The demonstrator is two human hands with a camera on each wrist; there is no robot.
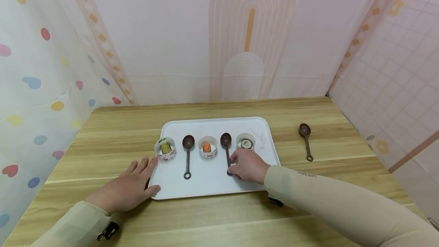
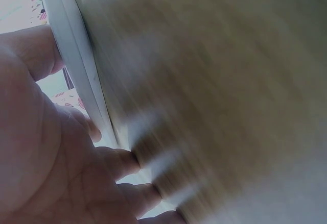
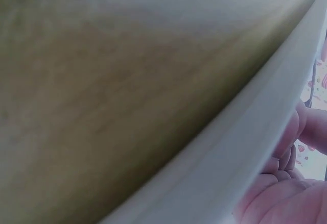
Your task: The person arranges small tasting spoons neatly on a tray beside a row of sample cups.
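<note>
On a white tray (image 1: 205,186), my right hand (image 1: 249,165) pinches the lower handle of a brown measuring spoon (image 1: 226,140), whose bowl points away from me. Another brown measuring spoon (image 1: 188,142) lies left of it. Three paper baking cups stand in a row among the spoons: the left cup (image 1: 167,156) holds a green piece, the middle cup (image 1: 208,154) an orange-topped piece, the right cup (image 1: 249,137) a round sushi-like roll. My left hand (image 1: 125,188) rests at the tray's left edge, fingers spread and thumb at the near corner. The left wrist view shows its fingertips (image 2: 145,196) beside the rim.
A third brown measuring spoon (image 1: 306,140) lies on the wooden table (image 1: 336,174), right of the tray. Patterned curtains (image 1: 164,37) hang behind the table and along both sides. The tray's near edge (image 3: 225,168) fills part of the right wrist view.
</note>
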